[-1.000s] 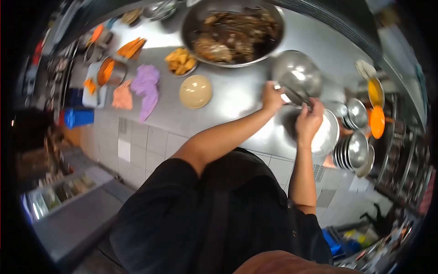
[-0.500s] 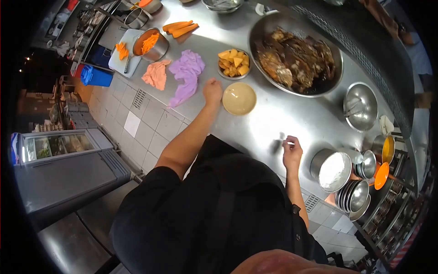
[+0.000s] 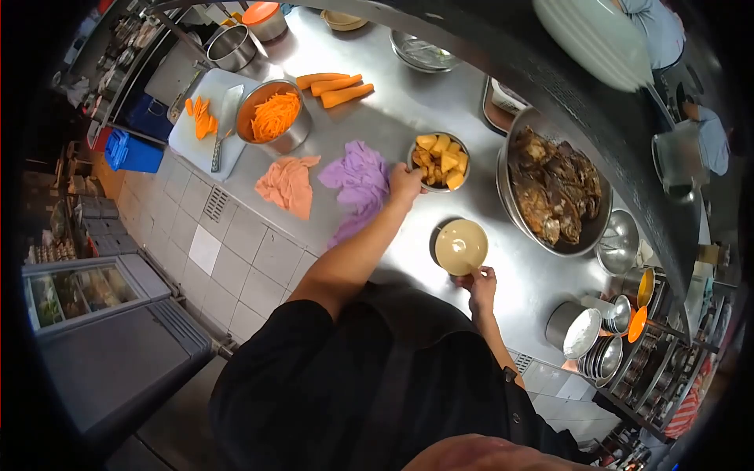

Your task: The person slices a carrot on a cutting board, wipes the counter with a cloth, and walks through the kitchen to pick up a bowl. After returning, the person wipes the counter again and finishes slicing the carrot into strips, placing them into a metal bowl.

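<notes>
My left hand point(image 3: 405, 183) has its fingers closed on the near rim of a small metal bowl point(image 3: 466, 167) heaped with yellow-orange chunks point(image 3: 444, 158). With my right hand point(image 3: 482, 292) I pinch the near edge of an empty beige bowl point(image 3: 459, 245); a dark shadow lies along its left side. Left of my left forearm is a crumpled purple cloth point(image 3: 357, 177), and beyond it a peach cloth point(image 3: 288, 186). To the right, a large metal basin point(image 3: 503, 188) holds dark brown cooked meat point(image 3: 556, 188).
At the left, a cutting board point(image 3: 177, 140) carries a cleaver point(image 3: 228, 110) and carrot pieces, beside a pot point(image 3: 294, 140) of shredded carrot. Whole carrots point(image 3: 345, 95) lie behind. A dark overhead shelf point(image 3: 581, 114) crosses the upper right; a metal pot point(image 3: 559, 326) and stacked bowls point(image 3: 603, 359) stand at right.
My left hand has moved from the counter onto the metal bowl of chunks. My right hand has reached left and taken hold of the beige bowl. The view has shifted.
</notes>
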A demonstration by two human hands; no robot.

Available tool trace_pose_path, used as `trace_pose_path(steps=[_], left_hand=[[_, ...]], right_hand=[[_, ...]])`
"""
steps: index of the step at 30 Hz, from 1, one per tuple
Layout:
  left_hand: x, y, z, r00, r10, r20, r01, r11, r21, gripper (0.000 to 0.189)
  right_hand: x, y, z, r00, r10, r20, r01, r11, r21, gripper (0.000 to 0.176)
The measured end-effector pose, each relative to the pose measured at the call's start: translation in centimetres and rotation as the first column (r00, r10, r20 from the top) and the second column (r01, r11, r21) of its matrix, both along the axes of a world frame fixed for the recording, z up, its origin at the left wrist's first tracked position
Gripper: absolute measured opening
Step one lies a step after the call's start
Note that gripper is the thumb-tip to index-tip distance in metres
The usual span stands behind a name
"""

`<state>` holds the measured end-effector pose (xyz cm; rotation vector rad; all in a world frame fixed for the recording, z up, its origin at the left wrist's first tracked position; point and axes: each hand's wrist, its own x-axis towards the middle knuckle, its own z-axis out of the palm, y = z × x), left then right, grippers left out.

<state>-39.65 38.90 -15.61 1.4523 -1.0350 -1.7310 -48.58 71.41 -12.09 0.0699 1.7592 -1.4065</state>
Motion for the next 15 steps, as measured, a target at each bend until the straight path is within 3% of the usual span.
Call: trace_pose_path(steps=[4, 6, 8, 9, 10, 11, 12, 13, 15], left_hand=[[3.7, -11.0, 4.4, 0.998, -0.009, 0.063, 0.013, 0.998, -0.059, 0.022], [4.4, -17.4, 4.1, 0.997, 0.073, 0.015, -0.072, 0.993, -0.097, 0.023], [5.2, -23.6, 4.4, 0.99, 0.023, -0.14, -0.05, 0.98, -0.193, 0.025], [4.5, -26.7, 3.3, 0.985, 0.163, -0.056, -0.17, 0.971, -0.17, 0.023], [4.6, -28.9, 4.2, 0.985, 0.167, -0.038, -0.171, 0.978, -0.122, 0.02], [3.9, -32.1, 2.3, 0.963, 0.251, -0.098, -0.262, 0.956, -0.13, 0.021], [4.5, -34.4, 2.0, 0.993, 0.111, -0.049, -0.115, 0.989, -0.094, 0.024], [4.0, -36.9, 0.7, 0.988, 0.153, -0.004, -0.152, 0.98, -0.128, 0.022], [3.7, -37.7, 3.9, 0.988, 0.139, 0.061, -0.135, 0.989, -0.056, 0.023]], right_hand=[[1.9, -3.5, -0.8, 0.992, -0.12, 0.027, 0.12, 0.993, 0.001, 0.027], [2.5, -5.2, -0.9, 0.985, -0.168, 0.048, 0.168, 0.986, -0.005, 0.027], [2.7, -7.9, -1.0, 0.983, -0.175, 0.058, 0.177, 0.984, -0.014, 0.026], [2.5, -9.3, -1.0, 0.981, -0.19, 0.047, 0.191, 0.982, -0.014, 0.026], [2.3, -10.8, -1.1, 0.983, -0.177, 0.049, 0.179, 0.983, -0.035, 0.027], [2.0, -12.2, -1.3, 0.985, -0.165, 0.05, 0.168, 0.984, -0.053, 0.027], [1.5, -13.7, -1.8, 0.982, -0.184, 0.049, 0.188, 0.978, -0.094, 0.026], [1.1, -15.0, -2.3, 0.978, -0.202, 0.051, 0.207, 0.969, -0.132, 0.025], [1.3, -18.8, 0.6, 0.967, -0.183, 0.177, 0.22, 0.949, -0.224, 0.021]])
